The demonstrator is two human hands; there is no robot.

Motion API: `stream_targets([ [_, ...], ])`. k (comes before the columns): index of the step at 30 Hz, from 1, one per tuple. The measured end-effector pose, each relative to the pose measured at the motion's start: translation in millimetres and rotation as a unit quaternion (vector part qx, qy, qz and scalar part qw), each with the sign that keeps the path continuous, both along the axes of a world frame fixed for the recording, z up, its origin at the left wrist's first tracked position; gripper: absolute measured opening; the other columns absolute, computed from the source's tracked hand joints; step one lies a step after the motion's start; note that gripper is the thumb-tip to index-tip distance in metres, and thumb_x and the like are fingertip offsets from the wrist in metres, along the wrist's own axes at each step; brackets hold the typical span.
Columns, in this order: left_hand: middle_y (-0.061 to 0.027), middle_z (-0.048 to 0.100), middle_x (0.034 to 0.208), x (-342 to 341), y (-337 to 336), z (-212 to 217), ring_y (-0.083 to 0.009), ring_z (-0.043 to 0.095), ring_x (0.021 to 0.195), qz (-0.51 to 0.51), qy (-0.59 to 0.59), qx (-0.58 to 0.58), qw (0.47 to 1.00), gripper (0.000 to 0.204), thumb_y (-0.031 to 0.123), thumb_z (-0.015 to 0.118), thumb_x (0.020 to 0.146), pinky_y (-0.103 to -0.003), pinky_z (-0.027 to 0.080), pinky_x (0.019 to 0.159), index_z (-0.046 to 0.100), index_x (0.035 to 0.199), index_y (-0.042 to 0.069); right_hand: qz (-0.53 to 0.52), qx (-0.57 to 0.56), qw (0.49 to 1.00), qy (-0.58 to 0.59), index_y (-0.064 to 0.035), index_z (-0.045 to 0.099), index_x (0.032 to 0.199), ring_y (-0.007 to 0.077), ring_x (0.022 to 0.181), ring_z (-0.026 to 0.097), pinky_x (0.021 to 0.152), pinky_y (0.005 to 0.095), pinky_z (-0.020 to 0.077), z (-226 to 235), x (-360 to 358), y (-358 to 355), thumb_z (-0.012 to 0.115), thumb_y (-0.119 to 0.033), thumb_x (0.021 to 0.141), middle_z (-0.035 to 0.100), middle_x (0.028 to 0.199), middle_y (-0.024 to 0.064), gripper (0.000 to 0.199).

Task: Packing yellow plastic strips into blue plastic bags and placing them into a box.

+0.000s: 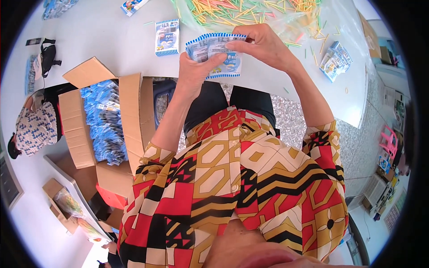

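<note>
Over the table's near edge, both my hands hold a fanned bunch of small blue-and-white printed packets (230, 62). My left hand (196, 71) is closed on the bunch's left side, thumb across its front. At the upper right corner, my right hand (263, 44) pinches the packets between thumb and fingers. Just beyond my left hand, a neat stack of similar packets (167, 38) lies on the white table (107, 40). Another fanned pile of packets (335, 61) rests to the right of my right hand.
Many thin yellow, green and orange sticks (241, 11) lie on clear plastic at the far side. An open cardboard box (130, 116) full of blue packets stands at my left. Beyond it sits another person (38, 127). A black bag (49, 58) lies on the table's left.
</note>
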State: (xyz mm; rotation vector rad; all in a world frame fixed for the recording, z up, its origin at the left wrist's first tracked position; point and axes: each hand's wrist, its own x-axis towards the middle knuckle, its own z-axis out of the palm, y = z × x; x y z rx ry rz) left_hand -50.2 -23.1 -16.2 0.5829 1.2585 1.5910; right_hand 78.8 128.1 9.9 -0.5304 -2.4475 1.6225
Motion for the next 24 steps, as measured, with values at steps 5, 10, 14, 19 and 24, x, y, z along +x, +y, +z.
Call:
stream_targets([
  [5, -0.0056, 0.064, 0.098, 1.9, -0.1, -1.0, -0.0114, 0.061, 0.087, -0.028, -0.03, -0.003, 0.999, 0.033, 0.007, 0.07, 0.078, -0.027, 0.05, 0.078, 0.059, 0.108, 0.001, 0.037, 0.081, 0.996, 0.018, -0.0007, 0.059, 0.086, 0.0089, 0.063, 0.044, 0.058, 0.0248, 0.0379, 0.4, -1.8, -0.3, 0.061, -0.019, 0.086, 0.051, 0.068, 0.0022, 0.018],
  [10, -0.0054, 0.065, 0.096, -0.2, -4.9, -2.9, -0.0108, 0.061, 0.085, -0.032, -0.015, 0.003, 0.999, 0.031, 0.008, 0.07, 0.078, -0.026, 0.05, 0.076, 0.06, 0.106, 0.0, 0.042, 0.076, 0.996, 0.008, -0.0009, 0.059, 0.089, 0.0111, 0.066, 0.047, 0.062, 0.0256, 0.0409, 2.1, -1.5, -3.7, 0.06, -0.016, 0.086, 0.053, 0.07, 0.0037, 0.015],
  [14, -0.0063, 0.065, 0.088, -1.1, -8.3, -7.5, -0.0111, 0.062, 0.076, -0.02, 0.04, -0.017, 0.999, 0.027, 0.009, 0.072, 0.075, -0.026, 0.051, 0.071, 0.063, 0.098, -0.003, 0.038, 0.056, 0.997, 0.026, -0.0033, 0.061, 0.092, 0.0109, 0.069, 0.051, 0.066, 0.0257, 0.0432, 3.7, -1.4, -6.8, 0.062, -0.013, 0.084, 0.058, 0.076, 0.0032, 0.013],
  [19, -0.0067, 0.065, 0.085, 1.8, -11.7, -12.6, -0.0114, 0.062, 0.072, 0.022, 0.036, -0.008, 0.999, 0.027, 0.006, 0.075, 0.072, -0.026, 0.051, 0.067, 0.063, 0.095, -0.003, -0.024, 0.115, 0.985, 0.124, -0.0063, 0.062, 0.096, 0.0108, 0.071, 0.053, 0.063, 0.0247, 0.0444, 14.0, 0.6, -19.0, 0.066, -0.007, 0.078, 0.06, 0.093, 0.0009, 0.018],
  [24, -0.0063, 0.065, 0.083, 1.4, -14.0, -13.4, -0.0116, 0.062, 0.07, 0.021, 0.006, -0.024, 0.999, 0.026, 0.004, 0.075, 0.069, -0.026, 0.051, 0.066, 0.063, 0.092, -0.002, -0.031, 0.192, 0.966, 0.173, -0.0081, 0.062, 0.1, 0.0103, 0.068, 0.051, 0.059, 0.0231, 0.0444, 13.1, 9.8, -27.5, 0.068, -0.003, 0.075, 0.059, 0.102, -0.0004, 0.026],
])
